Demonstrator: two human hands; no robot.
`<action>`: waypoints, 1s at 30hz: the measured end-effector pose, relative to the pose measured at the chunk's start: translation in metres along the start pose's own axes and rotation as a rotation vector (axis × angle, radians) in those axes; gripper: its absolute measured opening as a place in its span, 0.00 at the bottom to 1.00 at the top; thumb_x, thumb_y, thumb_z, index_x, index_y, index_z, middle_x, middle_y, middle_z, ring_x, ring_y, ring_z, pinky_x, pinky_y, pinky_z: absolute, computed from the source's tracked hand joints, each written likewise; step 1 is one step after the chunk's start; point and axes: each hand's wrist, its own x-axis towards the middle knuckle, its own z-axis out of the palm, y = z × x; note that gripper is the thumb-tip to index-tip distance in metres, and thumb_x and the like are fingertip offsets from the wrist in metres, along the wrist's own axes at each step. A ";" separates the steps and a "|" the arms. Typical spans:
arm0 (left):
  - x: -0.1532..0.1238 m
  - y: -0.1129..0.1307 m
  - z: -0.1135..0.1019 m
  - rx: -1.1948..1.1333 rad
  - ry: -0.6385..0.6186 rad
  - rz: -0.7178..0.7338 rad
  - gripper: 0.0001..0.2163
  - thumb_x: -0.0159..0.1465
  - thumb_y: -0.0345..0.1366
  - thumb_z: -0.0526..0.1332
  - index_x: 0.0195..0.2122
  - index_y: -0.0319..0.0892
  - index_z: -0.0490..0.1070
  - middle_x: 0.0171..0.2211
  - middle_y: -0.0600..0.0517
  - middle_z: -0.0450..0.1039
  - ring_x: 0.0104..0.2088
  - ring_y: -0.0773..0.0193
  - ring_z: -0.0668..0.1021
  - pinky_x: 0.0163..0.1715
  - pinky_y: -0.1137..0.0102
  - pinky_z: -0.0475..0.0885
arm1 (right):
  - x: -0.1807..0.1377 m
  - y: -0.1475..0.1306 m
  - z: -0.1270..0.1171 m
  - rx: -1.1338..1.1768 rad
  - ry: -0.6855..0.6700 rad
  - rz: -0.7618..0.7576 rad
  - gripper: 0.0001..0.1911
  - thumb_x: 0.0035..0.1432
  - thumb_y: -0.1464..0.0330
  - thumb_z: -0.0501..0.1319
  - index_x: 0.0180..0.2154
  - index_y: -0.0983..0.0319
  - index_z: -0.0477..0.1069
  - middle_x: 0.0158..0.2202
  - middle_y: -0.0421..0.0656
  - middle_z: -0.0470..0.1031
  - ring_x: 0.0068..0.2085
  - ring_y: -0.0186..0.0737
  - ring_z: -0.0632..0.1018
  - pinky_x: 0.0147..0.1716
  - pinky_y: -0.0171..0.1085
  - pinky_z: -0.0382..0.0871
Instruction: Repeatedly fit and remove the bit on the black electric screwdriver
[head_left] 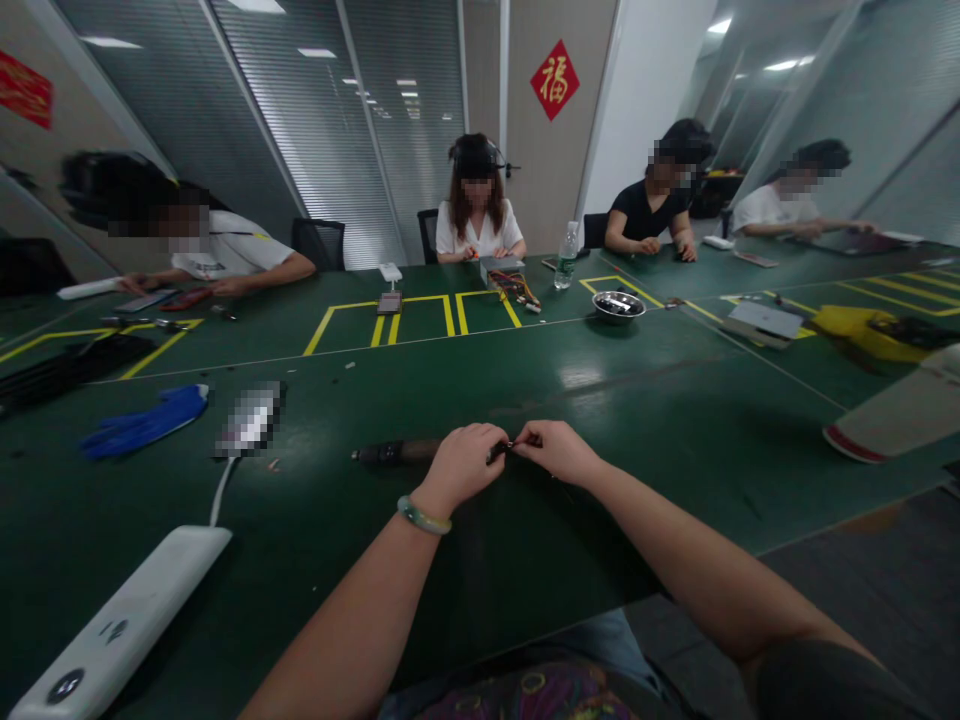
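Observation:
A dark cylindrical tool (397, 453) lies crosswise in front of me, its narrow end pointing left. My left hand (466, 462), with a bangle (424, 516) at the wrist, is closed over its right part. A dark end shows between the left fingers and my right hand. My right hand (556, 452) is closed in a pinch right beside that end, the fingertips almost meeting the left ones. A tiny shiny piece (511, 445) shows between the two hands; its kind is too small to make out.
On the green table (675, 420), a blue glove (146, 422) and a white power bank (124, 620) cabled to a blurred device (251, 420) lie left. A metal bowl (619, 306) and water bottle (567, 257) stand farther back. A large cup (900, 405) lies right. Several people sit opposite.

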 end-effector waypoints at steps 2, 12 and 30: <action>0.001 -0.001 0.001 -0.003 0.007 -0.006 0.08 0.62 0.35 0.61 0.43 0.47 0.70 0.42 0.53 0.74 0.43 0.60 0.75 0.45 0.64 0.69 | -0.003 0.004 0.006 0.039 0.075 0.009 0.09 0.60 0.63 0.59 0.37 0.59 0.75 0.33 0.39 0.78 0.33 0.34 0.76 0.31 0.32 0.66; 0.004 0.000 0.005 -0.011 -0.019 -0.052 0.07 0.64 0.38 0.61 0.42 0.47 0.71 0.42 0.53 0.74 0.43 0.60 0.75 0.45 0.64 0.68 | -0.011 0.009 0.011 -0.087 0.167 -0.103 0.05 0.60 0.67 0.62 0.37 0.59 0.76 0.38 0.41 0.78 0.40 0.36 0.77 0.43 0.36 0.67; 0.005 -0.001 0.005 0.008 -0.024 -0.039 0.05 0.65 0.38 0.60 0.40 0.47 0.70 0.40 0.53 0.73 0.42 0.61 0.74 0.42 0.66 0.68 | -0.015 0.002 0.013 -0.083 0.180 -0.093 0.05 0.60 0.68 0.60 0.35 0.59 0.75 0.36 0.41 0.77 0.37 0.36 0.76 0.38 0.33 0.67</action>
